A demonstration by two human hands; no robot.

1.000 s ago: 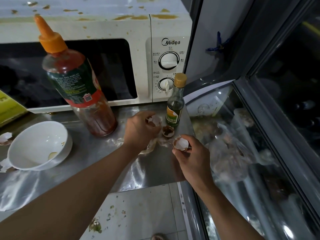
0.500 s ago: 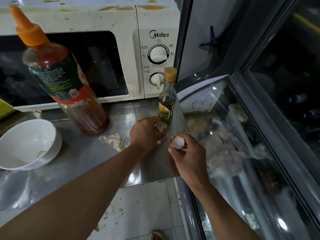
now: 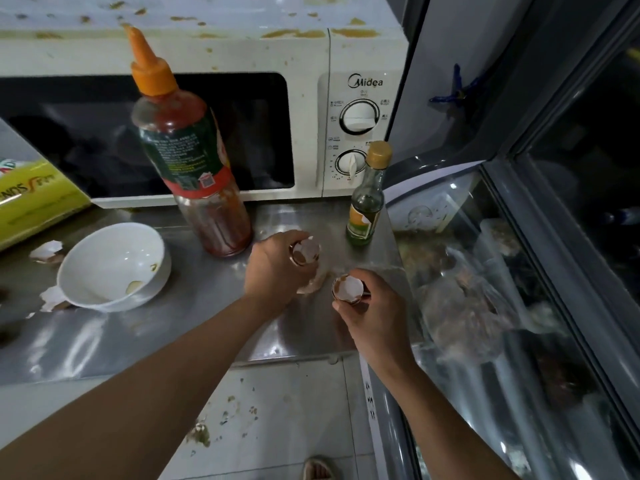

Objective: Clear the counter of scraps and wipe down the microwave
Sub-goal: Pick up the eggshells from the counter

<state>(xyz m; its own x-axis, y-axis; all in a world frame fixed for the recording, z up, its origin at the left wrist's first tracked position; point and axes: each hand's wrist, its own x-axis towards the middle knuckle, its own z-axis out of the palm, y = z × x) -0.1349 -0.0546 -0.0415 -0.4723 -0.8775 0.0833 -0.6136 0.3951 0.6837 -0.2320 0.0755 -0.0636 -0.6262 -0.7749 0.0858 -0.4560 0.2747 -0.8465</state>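
My left hand is closed around an eggshell half just above the steel counter. A second eggshell half sits in my right hand, near the counter's right edge. A thin scrap lies on the counter between the hands. More eggshell pieces lie left of the white bowl. The white microwave, spattered with brown stains on its top and front, stands at the back.
A tall sauce bottle with an orange cap and a small green bottle stand before the microwave. A yellow box is at the left. A glass-topped freezer adjoins the counter on the right. Scraps dot the floor.
Both hands have lifted slightly, each still holding its eggshell half. The shell piece that lay by the small bottle is gone from the counter, and the view has shifted left.
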